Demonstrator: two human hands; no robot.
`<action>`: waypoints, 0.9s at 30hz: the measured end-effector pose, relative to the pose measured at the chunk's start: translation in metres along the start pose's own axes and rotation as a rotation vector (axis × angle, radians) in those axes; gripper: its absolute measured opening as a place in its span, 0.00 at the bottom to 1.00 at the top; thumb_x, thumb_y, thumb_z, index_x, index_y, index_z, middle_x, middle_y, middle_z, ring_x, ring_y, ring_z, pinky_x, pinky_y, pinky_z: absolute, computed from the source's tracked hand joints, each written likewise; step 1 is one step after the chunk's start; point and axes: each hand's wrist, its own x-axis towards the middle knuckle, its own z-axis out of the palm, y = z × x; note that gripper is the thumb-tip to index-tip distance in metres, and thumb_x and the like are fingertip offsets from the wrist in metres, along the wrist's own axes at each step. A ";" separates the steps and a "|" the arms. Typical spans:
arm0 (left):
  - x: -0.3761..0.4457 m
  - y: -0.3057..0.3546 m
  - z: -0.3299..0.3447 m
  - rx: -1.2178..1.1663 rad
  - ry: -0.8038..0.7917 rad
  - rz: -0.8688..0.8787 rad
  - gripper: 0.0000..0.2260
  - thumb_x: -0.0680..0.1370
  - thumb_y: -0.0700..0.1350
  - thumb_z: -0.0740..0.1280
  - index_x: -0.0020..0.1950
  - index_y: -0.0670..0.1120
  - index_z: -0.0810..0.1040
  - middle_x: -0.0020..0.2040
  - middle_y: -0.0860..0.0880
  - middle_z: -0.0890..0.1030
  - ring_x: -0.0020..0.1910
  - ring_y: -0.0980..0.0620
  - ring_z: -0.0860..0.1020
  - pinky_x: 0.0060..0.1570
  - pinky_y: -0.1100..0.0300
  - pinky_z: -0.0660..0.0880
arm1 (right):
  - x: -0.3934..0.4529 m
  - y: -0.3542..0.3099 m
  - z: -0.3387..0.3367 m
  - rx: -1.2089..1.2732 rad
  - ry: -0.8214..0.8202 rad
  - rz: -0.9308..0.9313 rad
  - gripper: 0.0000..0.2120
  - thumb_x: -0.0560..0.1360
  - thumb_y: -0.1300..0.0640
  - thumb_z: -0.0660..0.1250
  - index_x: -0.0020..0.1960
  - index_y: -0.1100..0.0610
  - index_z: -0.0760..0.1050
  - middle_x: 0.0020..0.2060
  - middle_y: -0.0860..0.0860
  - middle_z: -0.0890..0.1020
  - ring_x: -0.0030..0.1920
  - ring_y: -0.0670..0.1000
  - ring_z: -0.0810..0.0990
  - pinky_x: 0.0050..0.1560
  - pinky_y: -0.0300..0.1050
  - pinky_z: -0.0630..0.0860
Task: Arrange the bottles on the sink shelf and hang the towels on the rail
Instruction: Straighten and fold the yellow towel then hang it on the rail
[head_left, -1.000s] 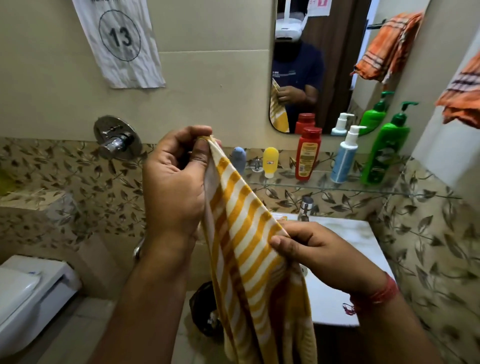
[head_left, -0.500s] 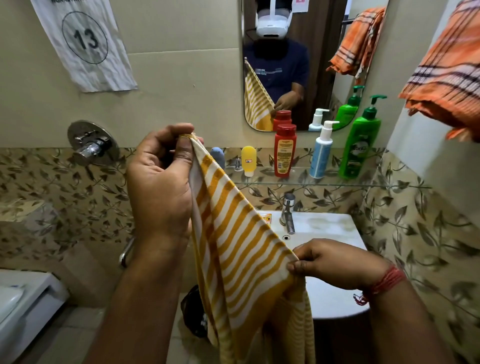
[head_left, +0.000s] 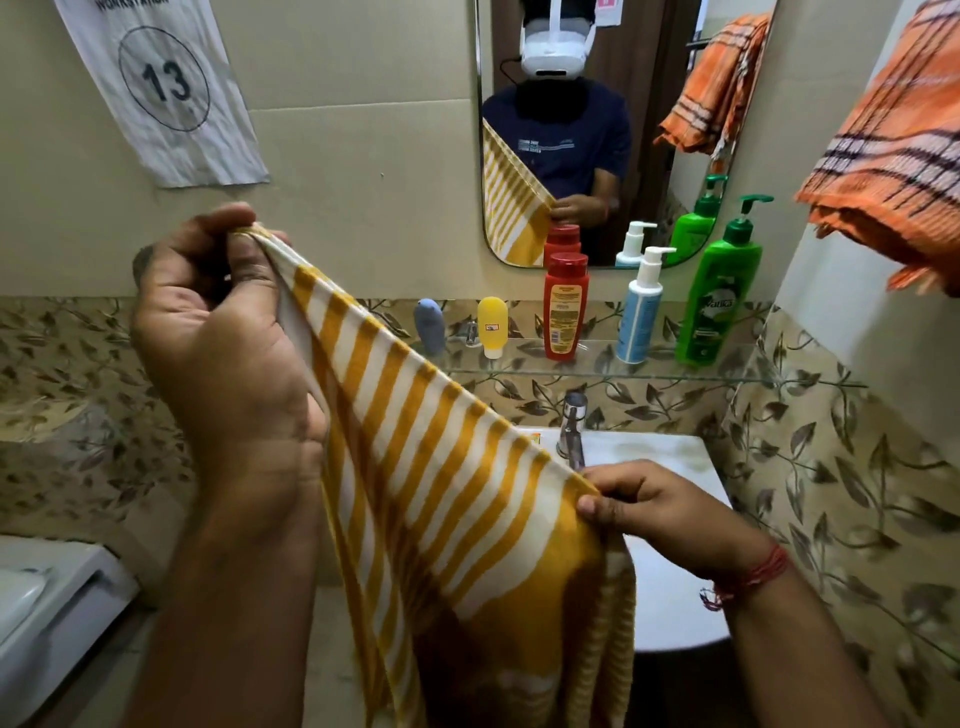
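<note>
Hands hold a yellow striped towel (head_left: 441, 467) stretched over the sink (head_left: 670, 519): the left hand (head_left: 218, 338) pinches 1 raised corner, the right hand (head_left: 660, 509) pinches the lower edge. Behind, 5 bottles (head_left: 565, 306) stand on the glass shelf (head_left: 597, 371); an orange towel (head_left: 893, 145) hangs at upper right.

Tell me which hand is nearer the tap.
Right. The right hand pinches the striped towel just below the tap; the left hand holds the towel's other corner, far left.
</note>
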 end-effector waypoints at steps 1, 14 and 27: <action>0.003 -0.002 0.000 0.000 0.015 0.002 0.07 0.77 0.39 0.67 0.53 0.46 0.82 0.52 0.36 0.84 0.50 0.45 0.84 0.58 0.49 0.80 | 0.000 0.004 -0.006 -0.034 -0.079 0.055 0.28 0.76 0.42 0.69 0.53 0.70 0.79 0.52 0.71 0.78 0.53 0.67 0.79 0.58 0.63 0.75; -0.020 -0.034 0.019 0.367 -0.484 -0.047 0.14 0.82 0.36 0.61 0.49 0.53 0.81 0.47 0.54 0.82 0.43 0.63 0.78 0.43 0.71 0.72 | 0.015 -0.038 -0.008 0.125 0.307 -0.019 0.13 0.75 0.44 0.69 0.53 0.51 0.83 0.50 0.50 0.85 0.54 0.48 0.83 0.57 0.48 0.78; -0.060 -0.058 0.032 0.522 -1.301 -0.316 0.12 0.78 0.58 0.65 0.55 0.53 0.79 0.49 0.54 0.81 0.51 0.55 0.80 0.54 0.47 0.80 | 0.031 -0.064 0.000 -0.254 0.414 -0.208 0.08 0.74 0.49 0.68 0.47 0.51 0.82 0.42 0.49 0.82 0.47 0.49 0.81 0.49 0.56 0.80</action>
